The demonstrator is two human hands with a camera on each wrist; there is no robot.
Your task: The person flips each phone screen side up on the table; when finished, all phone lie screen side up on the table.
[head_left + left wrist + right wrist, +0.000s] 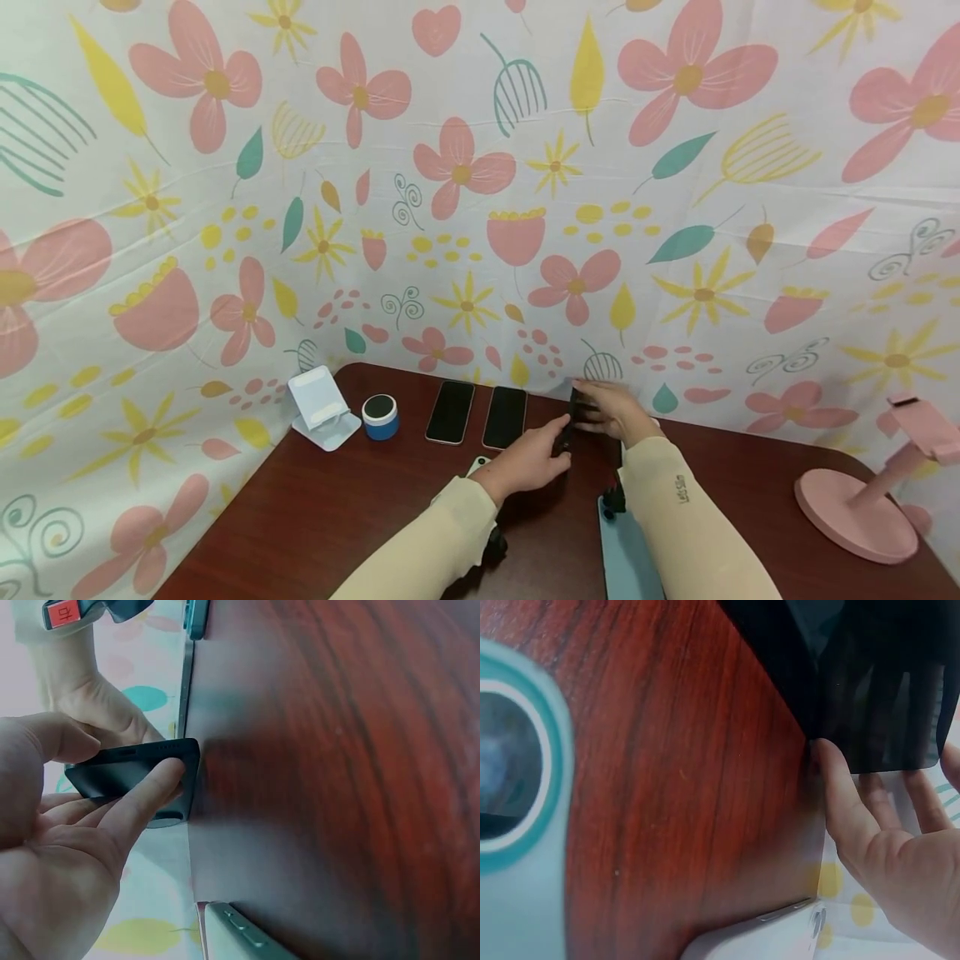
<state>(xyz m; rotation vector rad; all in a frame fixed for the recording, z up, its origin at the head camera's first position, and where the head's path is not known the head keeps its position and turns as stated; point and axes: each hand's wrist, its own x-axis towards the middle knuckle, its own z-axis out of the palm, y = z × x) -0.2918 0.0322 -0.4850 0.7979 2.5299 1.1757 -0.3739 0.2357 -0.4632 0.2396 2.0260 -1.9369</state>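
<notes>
Both hands hold one black phone (572, 417), which stands on its long edge close to the back of the table. My left hand (528, 460) grips its near end, with the thumb on one side and fingers spread over the other in the left wrist view. At the far end, my right hand (611, 410) has thumb and fingers round the phone's edges. The phone's dark glossy face (885, 712) reflects the fingers in the right wrist view. Left of the hands lie two dark-screened phones (505, 418) (450, 412), side by side.
A pale phone (480, 463) is partly hidden under the left wrist. Beneath the right forearm lies a light blue phone (632, 550). A white folding stand (324, 410) and a blue jar (381, 421) are at the left, a pink stand (858, 512) at the right. Patterned cloth (480, 208) hangs behind.
</notes>
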